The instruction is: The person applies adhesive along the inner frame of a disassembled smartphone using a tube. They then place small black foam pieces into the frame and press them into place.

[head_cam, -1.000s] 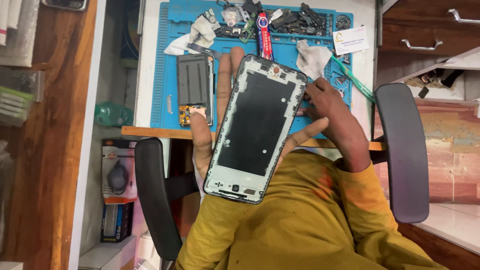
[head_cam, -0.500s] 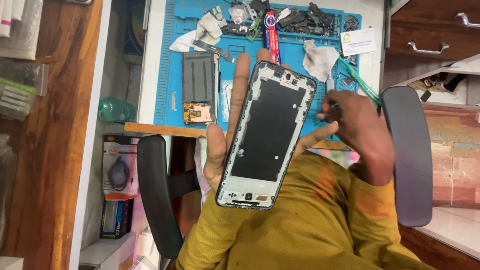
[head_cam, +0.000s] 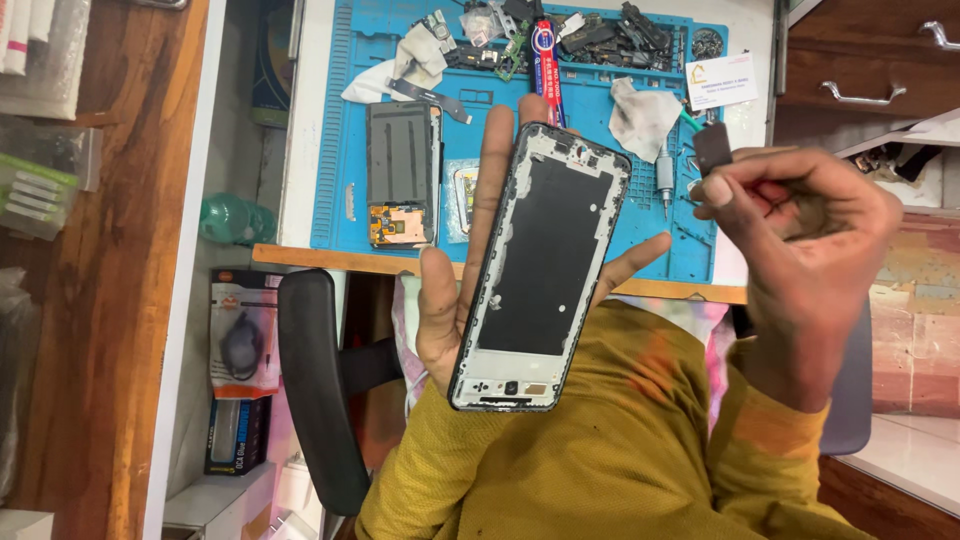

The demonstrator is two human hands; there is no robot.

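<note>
- Left hand (head_cam: 450,300) cradles the phone frame (head_cam: 540,270) from behind — fingers spread along both long edges, above the blue mat's (head_cam: 650,230) near edge.
- Right hand (head_cam: 800,240) is raised clear to the right, fingertips pinched on a small dark part (head_cam: 712,148).
- Open air lies between both hands.

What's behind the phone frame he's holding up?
The left hand backs the phone frame, fingers showing on both sides. Beyond lies the blue mat. The palm and the mat's middle are covered.
</note>
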